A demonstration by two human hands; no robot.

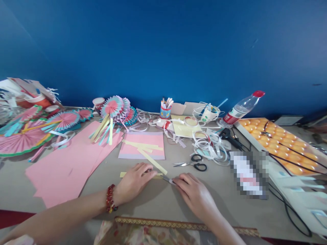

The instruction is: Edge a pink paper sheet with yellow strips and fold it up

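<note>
One straight, narrow yellow strip is part-covered on the table by the left hand, whose grip cannot be told, a knife is grasped at its end by the right hand, and open room is left between the wrists

Near the front edge of the grey worktop, the left hand rests on a yellow paper strip; the right hand holds a thin-bladed knife at its end. Black-handled scissors lie just beyond. Pink paper sheets spread toward the left edge.
</note>
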